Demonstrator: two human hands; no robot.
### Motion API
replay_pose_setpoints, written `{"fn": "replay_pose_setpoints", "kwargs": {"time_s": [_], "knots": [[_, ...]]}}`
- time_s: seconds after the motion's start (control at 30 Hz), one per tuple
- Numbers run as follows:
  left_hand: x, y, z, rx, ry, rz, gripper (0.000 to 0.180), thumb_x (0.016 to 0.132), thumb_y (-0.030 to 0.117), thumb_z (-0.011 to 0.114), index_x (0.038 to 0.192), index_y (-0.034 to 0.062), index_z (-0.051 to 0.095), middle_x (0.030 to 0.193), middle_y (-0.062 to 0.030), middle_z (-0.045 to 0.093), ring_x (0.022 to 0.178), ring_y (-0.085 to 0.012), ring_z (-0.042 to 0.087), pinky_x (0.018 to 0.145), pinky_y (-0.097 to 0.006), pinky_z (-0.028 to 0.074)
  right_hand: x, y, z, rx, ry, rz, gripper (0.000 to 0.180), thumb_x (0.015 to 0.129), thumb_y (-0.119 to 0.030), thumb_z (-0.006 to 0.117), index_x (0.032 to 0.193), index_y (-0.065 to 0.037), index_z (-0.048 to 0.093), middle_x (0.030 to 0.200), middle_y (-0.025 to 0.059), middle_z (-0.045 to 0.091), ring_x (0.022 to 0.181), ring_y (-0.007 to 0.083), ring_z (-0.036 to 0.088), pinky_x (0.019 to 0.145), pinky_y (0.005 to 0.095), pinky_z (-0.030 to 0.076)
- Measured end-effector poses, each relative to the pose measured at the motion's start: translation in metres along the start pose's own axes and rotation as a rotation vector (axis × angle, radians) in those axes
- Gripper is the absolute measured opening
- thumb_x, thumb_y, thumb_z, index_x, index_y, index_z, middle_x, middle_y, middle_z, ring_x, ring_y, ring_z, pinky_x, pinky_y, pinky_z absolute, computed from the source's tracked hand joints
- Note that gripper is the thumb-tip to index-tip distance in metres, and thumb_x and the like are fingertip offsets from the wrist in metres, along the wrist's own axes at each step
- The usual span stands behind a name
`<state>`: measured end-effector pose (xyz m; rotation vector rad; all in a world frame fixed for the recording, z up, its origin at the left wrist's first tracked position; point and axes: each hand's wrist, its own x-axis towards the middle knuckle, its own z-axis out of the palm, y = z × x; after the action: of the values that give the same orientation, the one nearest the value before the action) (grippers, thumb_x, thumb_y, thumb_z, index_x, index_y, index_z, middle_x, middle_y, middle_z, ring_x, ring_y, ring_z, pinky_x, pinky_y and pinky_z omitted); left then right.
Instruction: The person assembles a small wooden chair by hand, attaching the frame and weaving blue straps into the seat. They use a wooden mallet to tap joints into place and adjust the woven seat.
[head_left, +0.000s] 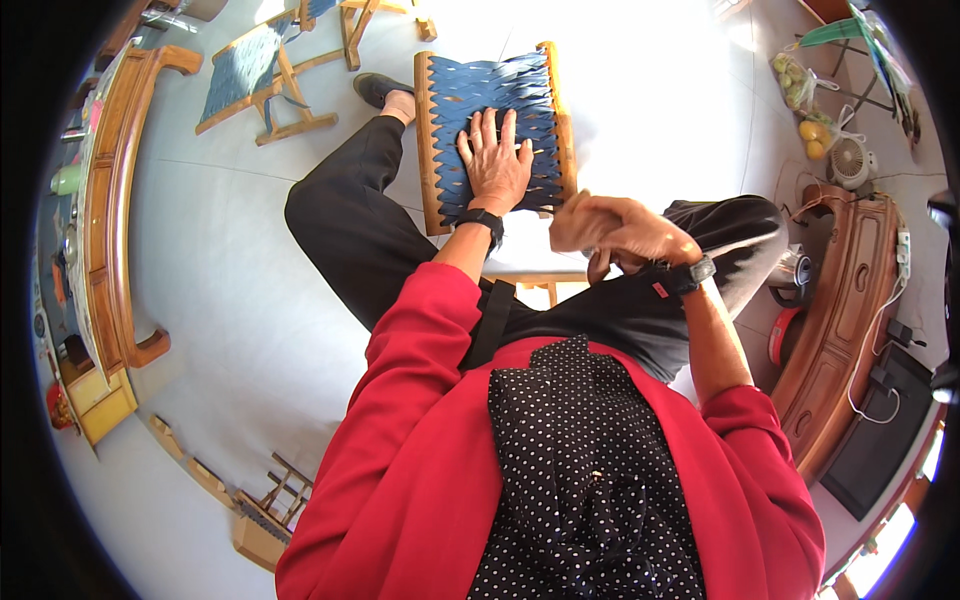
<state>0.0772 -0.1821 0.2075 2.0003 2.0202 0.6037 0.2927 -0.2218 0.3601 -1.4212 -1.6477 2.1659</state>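
A wooden stool frame with a seat woven from blue straps rests between my knees. My left hand lies flat on the weave, fingers spread, pressing the blue straps down. My right hand is closed near the frame's lower right corner, above my right thigh; whether it grips a strap end is hidden by the fingers. Both wrists wear dark watches. I wear a red jacket and black trousers.
Another blue-woven wooden stool stands at the back left. A long wooden bench runs along the left. A wooden cabinet with cables is at the right, a small fan and bags of fruit behind it. Wooden frame parts lie lower left.
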Motion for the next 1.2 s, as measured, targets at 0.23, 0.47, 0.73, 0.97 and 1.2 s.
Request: {"fn": "replay_pose_setpoints", "kwargs": {"time_s": [0.23, 0.47, 0.73, 0.97, 1.2], "knots": [[-0.016, 0.027, -0.072, -1.341, -0.451, -0.199, 0.084, 0.091, 0.057, 0.062, 0.151, 0.0071, 0.032, 0.147, -0.0208, 0.039, 0.137, -0.0298, 0.039, 0.114, -0.042, 0.031, 0.01, -0.021, 0.015, 0.558, 0.366, -0.184, 0.069, 0.091, -0.03, 0.07, 0.144, 0.0, 0.038, 0.125, 0.0141, 0.058, 0.109, 0.0205, 0.06, 0.097, 0.0334, 0.048], [-0.057, -0.003, -0.114, -1.844, -0.529, -0.286, 0.056, 0.093, 0.024, 0.064, 0.138, -0.0012, 0.043, 0.126, -0.0107, 0.056, 0.115, -0.0162, 0.056, 0.1, -0.028, 0.045, 0.055, -0.051, 0.071, 0.209, 0.206, -0.417, 0.088, 0.094, -0.054, 0.06, 0.153, 0.001, 0.025, 0.142, 0.0205, 0.044, 0.137, 0.0277, 0.039, 0.112, 0.038, 0.035], [-0.077, -0.079, -0.112, -2.293, -0.26, -0.551, 0.057, 0.097, 0.04, 0.052, 0.134, -0.003, 0.047, 0.112, -0.0091, 0.058, 0.09, -0.0188, 0.059, 0.081, -0.031, 0.048, 0.093, -0.003, 0.075, -0.151, 0.034, 0.247, 0.082, 0.09, -0.062, 0.06, 0.147, -0.007, 0.041, 0.135, 0.0227, 0.052, 0.109, 0.0287, 0.063, 0.082, 0.0355, 0.056], [-0.069, -0.103, -0.114, -2.645, -0.176, -0.229, 0.055, 0.099, 0.046, 0.048, 0.125, -0.0017, 0.047, 0.092, -0.0055, 0.052, 0.069, -0.0154, 0.048, 0.061, -0.029, 0.039, 0.163, 0.031, 0.151, 0.67, -0.164, 0.086, 0.059, 0.095, -0.049, 0.06, 0.133, -0.004, 0.054, 0.131, 0.0112, 0.058, 0.123, 0.024, 0.052, 0.104, 0.0429, 0.044], [-0.077, -0.117, -0.1, -2.579, -0.121, -0.243, 0.058, 0.098, 0.048, 0.046, 0.128, -0.0025, 0.047, 0.091, -0.0003, 0.048, 0.073, -0.013, 0.045, 0.067, -0.027, 0.036, 0.145, 0.022, 0.116, 0.772, 0.067, 0.223, 0.035, 0.085, -0.045, 0.075, 0.106, -0.019, 0.066, 0.09, -0.0008, 0.062, 0.078, 0.0146, 0.066, 0.071, 0.0308, 0.052]]}}
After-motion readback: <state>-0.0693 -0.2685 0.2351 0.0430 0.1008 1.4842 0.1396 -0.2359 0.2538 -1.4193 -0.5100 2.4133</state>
